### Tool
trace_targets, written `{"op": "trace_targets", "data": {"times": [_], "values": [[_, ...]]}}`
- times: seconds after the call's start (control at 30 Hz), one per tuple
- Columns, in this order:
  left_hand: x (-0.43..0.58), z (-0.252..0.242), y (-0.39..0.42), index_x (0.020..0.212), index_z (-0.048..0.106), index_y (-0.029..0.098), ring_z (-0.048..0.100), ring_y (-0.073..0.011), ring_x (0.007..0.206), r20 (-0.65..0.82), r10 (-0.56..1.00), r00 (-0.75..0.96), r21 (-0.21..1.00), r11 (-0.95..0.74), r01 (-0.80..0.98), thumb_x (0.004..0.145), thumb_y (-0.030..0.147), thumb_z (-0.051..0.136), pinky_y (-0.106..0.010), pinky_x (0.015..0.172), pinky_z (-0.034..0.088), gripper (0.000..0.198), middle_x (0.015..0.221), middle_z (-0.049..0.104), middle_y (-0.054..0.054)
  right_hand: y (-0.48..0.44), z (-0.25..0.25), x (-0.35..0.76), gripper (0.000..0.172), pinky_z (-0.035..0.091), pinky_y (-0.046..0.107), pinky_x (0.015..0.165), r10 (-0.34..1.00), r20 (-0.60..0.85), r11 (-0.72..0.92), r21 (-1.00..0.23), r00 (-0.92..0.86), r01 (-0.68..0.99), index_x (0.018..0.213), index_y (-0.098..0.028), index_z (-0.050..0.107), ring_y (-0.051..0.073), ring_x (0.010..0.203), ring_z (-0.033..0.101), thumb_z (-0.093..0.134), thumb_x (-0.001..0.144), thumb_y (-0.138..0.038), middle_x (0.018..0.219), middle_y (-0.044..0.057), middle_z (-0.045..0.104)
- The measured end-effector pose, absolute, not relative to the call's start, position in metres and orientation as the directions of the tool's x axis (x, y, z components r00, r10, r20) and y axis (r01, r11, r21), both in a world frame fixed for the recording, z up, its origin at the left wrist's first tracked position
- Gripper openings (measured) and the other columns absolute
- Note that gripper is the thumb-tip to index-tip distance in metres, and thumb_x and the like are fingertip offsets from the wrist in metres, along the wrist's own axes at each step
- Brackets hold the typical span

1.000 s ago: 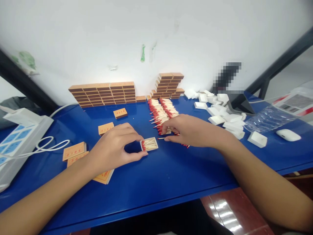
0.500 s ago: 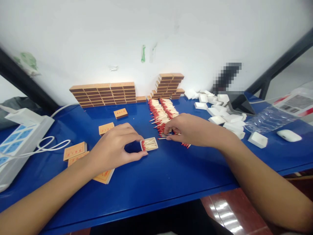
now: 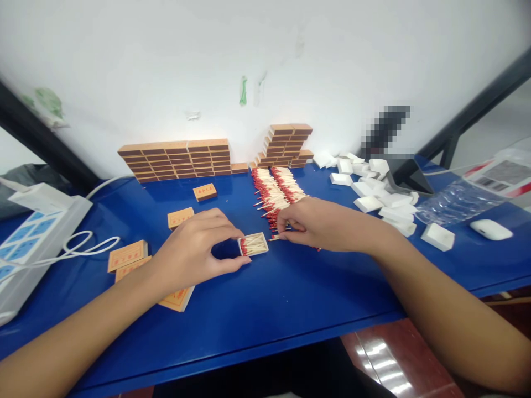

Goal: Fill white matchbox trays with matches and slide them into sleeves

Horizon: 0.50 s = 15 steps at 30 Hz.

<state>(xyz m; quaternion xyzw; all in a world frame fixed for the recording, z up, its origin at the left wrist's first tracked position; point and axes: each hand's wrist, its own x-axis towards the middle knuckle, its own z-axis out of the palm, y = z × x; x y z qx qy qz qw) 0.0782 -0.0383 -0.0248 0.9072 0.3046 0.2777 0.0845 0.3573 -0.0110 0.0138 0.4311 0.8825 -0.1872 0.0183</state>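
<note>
Between the thumb and fingers of my left hand (image 3: 201,243) is a small white matchbox tray (image 3: 266,246), gripped at its left end and resting on the blue table. Red-tipped matches (image 3: 255,244) lie inside it. Just to its right, my right hand (image 3: 327,224) pinches a match (image 3: 273,239) low over the tabletop; whether more than one is in the fingers I cannot tell. Behind that hand spreads a large heap of loose matches (image 3: 269,190) in two rows, partly hidden by the fingers.
Stacked matchboxes (image 3: 178,160) line the wall, with a stepped stack (image 3: 286,145) beside them. Loose orange matchboxes (image 3: 128,255) lie at left near a power strip (image 3: 50,237). White trays (image 3: 367,188) are piled right, near a white earbud case (image 3: 490,229) and clear plastic packaging (image 3: 456,204).
My right hand's fingertips have closed on a match at the heap's near edge, the hand shifting slightly. My left hand and the tray stay put.
</note>
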Motion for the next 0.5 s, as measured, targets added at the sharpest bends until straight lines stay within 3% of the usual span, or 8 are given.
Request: {"op": "trace_targets", "data": {"times": [0.33,0.5], "values": [[0.079,-0.025,-0.039,0.100,0.079,0.022,0.068,-0.0206,0.088,0.438,0.609,0.661,0.330,-0.793,0.512,0.089,0.035,0.084,-0.034,0.076,0.054,0.018,0.093,0.077,-0.004,-0.022,0.016,0.344,0.010,0.032,0.028,0.062,0.749,0.026,0.609,-0.423,-0.663,0.671,0.093,-0.019,0.075,0.013,0.065,0.053,0.066,0.096,-0.023,0.075,-0.001,0.067],[0.079,-0.027,-0.038,0.101,0.079,0.020,0.068,-0.0211,0.089,0.455,0.593,0.665,0.320,-0.805,0.499,0.090,0.038,0.083,-0.035,0.077,0.055,0.021,0.094,0.077,-0.005,-0.033,0.005,0.325,0.014,0.032,0.027,0.065,0.734,0.059,0.622,-0.457,-0.677,0.635,0.100,-0.018,0.076,0.012,0.065,0.052,0.067,0.100,-0.027,0.075,-0.001,0.064]]}}
